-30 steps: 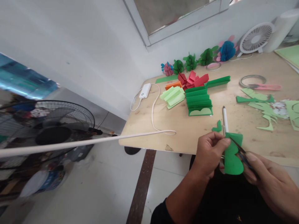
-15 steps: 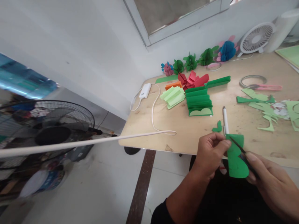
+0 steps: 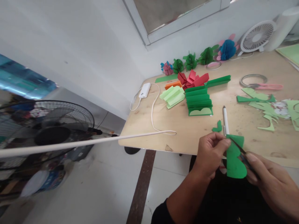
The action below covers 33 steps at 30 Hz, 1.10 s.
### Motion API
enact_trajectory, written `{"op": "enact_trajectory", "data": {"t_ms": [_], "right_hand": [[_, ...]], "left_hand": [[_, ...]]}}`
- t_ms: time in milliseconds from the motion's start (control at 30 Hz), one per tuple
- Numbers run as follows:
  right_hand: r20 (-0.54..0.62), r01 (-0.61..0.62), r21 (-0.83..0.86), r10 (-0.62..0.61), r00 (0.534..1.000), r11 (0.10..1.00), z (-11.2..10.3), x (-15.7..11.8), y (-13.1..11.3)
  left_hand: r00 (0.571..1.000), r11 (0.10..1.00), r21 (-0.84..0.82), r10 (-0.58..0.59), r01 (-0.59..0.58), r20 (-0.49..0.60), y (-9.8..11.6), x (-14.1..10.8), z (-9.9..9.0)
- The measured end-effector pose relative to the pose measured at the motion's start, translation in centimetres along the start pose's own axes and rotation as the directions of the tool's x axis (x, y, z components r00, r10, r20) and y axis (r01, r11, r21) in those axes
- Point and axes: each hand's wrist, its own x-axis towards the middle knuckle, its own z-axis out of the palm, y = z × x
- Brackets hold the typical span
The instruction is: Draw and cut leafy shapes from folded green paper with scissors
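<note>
Between thumb and fingers, my left hand (image 3: 211, 154) pinches the left edge of a green paper piece (image 3: 234, 166) with a wavy, rounded right side. My right hand (image 3: 266, 172) grips dark scissors (image 3: 244, 155); their blades lie across the upper part of the paper, their tips close to my left thumb. Most of the scissor handles are hidden by my fingers. Just beyond the paper lies a white pen (image 3: 225, 119), its lower end partly covered. A small green paper offcut (image 3: 217, 126) rests on the table left of the pen.
Pleated green paper (image 3: 199, 101), light green folds (image 3: 172, 96) and red folded paper (image 3: 193, 80) lie farther back. Paper scraps (image 3: 268, 109), pink snips (image 3: 268, 86) and a tape roll (image 3: 253, 76) sit right. A white cable (image 3: 140, 136) crosses the table's left edge. A small fan (image 3: 257, 37) stands behind.
The lower lobe of the green paper has shifted slightly left and the blades have closed a little. Both hands stay almost in place.
</note>
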Motion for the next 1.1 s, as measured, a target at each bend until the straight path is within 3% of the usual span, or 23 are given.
{"op": "enact_trajectory", "data": {"t_ms": [100,767,1100], "right_hand": [[0.057,-0.021,0.044,0.019,0.998,0.999,-0.08,-0.04,0.17],[0.08,-0.025,0.021,0.024,0.997,0.999,-0.2,0.23,-0.37],[0.104,-0.047,-0.009,0.047,0.993,0.999,-0.63,0.52,0.13]], "left_hand": [[1.0,1.0,-0.004,-0.001,0.001,0.01,0.03,0.01,0.0],[1.0,1.0,0.007,0.016,-0.017,0.013,0.11,-0.03,-0.11],[0.998,0.997,0.081,-0.003,-0.003,0.069,0.32,0.14,-0.57]]}}
